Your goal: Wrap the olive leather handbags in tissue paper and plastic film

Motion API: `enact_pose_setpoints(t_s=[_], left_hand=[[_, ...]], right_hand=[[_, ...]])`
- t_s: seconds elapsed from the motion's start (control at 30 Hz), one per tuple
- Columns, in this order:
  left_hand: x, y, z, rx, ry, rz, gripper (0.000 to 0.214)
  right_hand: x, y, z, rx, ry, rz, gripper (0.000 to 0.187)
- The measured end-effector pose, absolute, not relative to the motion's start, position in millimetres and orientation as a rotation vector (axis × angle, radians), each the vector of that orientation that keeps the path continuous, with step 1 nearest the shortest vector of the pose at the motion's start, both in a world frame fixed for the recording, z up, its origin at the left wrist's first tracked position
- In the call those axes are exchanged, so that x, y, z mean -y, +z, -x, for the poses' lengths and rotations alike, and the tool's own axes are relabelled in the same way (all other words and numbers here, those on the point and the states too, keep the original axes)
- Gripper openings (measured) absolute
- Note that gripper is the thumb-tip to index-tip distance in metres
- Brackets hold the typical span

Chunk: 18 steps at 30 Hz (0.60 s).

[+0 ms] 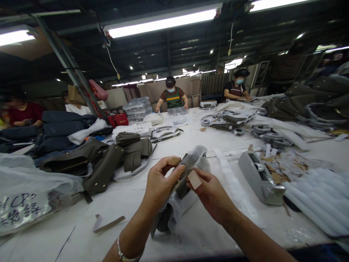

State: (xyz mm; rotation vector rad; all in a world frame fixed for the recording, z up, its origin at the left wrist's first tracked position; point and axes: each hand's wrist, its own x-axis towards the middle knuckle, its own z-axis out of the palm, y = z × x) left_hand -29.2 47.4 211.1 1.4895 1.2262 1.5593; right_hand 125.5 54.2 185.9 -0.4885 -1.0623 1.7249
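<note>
Over the front of the white table, my left hand [159, 182] is closed around a dark olive bag strap [192, 158] partly wrapped in clear plastic. Its thumb presses on the upper side of the wrapped bundle. My right hand [211, 196] pinches a small beige piece of card [194, 179] between thumb and fingers, right beside the bundle. Below the hands, the rest of the strap and loose wrapping [174, 213] hang down to the tabletop, partly hidden by my left hand and forearm.
A grey tape dispenser [259, 178] stands to the right, near paper scraps [291, 165] and white padded wrapping [321, 203]. Olive bags [105, 163] and a marked plastic bag [35, 196] lie left. A bent card strip [109, 223] lies in front. Co-workers [174, 96] work across the table.
</note>
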Motion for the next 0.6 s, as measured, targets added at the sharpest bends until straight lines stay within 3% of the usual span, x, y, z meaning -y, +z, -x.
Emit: enact_pose_setpoints(t_s=[0.43,0.6], left_hand=[[-35.5,205.5,17.8,-1.447,1.678,-1.780,0.011],[-24.4,215.2,15.6,-1.439,1.584,-1.887,0.020]], right_hand=[[-53.0,168.2,-98.6,0.984,1.412,0.584,0.025],[-58.7,161.3,-96.5,0.964,1.357,0.644,0.025]])
